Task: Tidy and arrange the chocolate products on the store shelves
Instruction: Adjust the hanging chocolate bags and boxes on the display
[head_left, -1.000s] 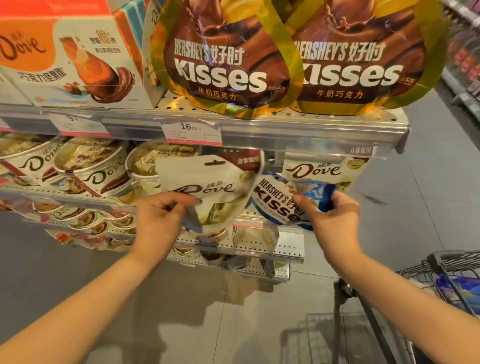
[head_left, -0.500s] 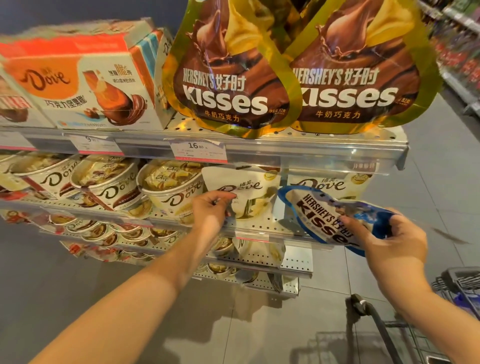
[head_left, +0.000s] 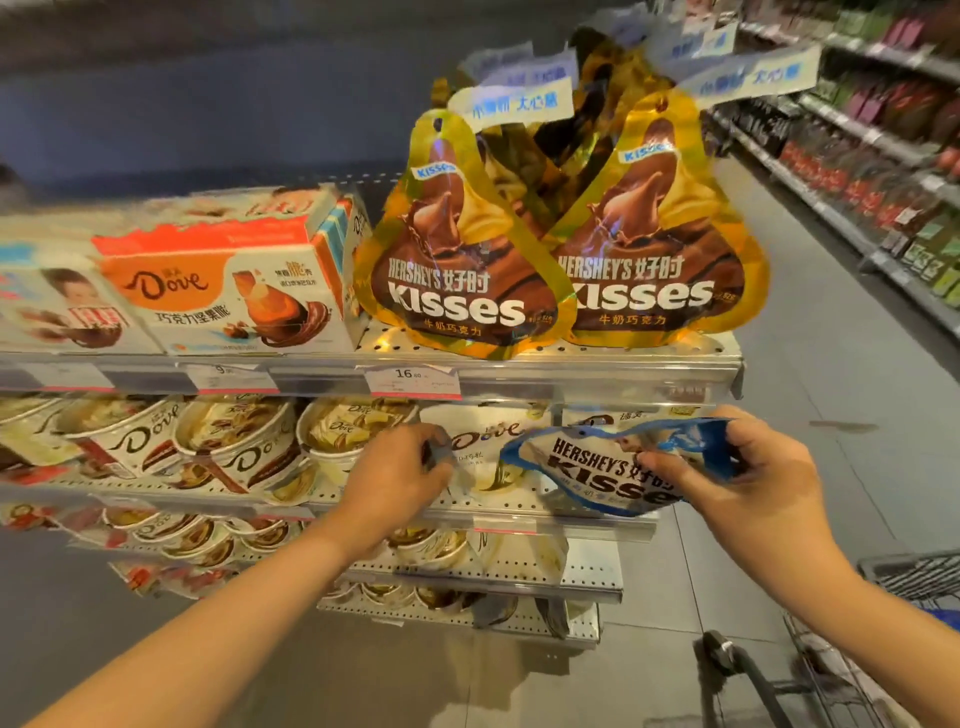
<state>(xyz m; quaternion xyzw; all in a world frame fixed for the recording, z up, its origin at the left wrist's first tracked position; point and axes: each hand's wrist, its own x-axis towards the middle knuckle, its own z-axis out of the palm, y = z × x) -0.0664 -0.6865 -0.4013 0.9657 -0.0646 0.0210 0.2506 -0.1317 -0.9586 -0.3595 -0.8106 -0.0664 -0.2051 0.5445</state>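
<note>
Fingers (head_left: 655, 461) pinch blue Kisses bag (head_left: 597, 470).

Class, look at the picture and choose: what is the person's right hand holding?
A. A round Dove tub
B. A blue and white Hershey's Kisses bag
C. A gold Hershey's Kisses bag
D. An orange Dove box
B: the right hand grips the blue and white Hershey's Kisses bag in front of the shelf, while the gold Kisses bags stand on the shelf above.

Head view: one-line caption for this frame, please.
Right hand holds a blue Kisses bag; left hand grips a white Dove pouch.
</note>
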